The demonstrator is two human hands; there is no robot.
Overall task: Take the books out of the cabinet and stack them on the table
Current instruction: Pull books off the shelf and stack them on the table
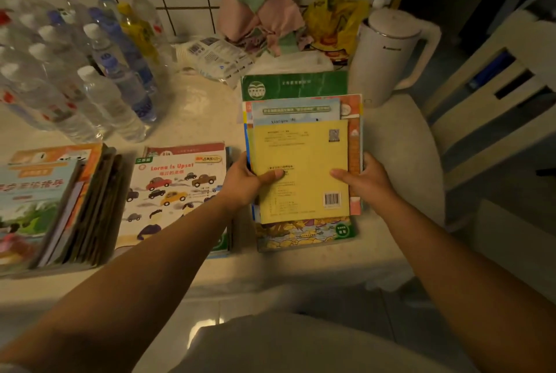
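Note:
A bundle of books topped by a yellow book is held over the right stack on the table. My left hand grips the bundle's left edge, thumb on the yellow cover. My right hand grips its right edge, thumb on top. Beneath lie a green book and a colourful map-like book. A stack topped by the white "Lorna Is Upset" book lies in the middle. Another book pile sits at the left. No cabinet is in view.
Several plastic water bottles crowd the back left of the table. Crumpled cloths, a yellow bag and a white kettle stand along the tiled wall. A pale chair is at the right.

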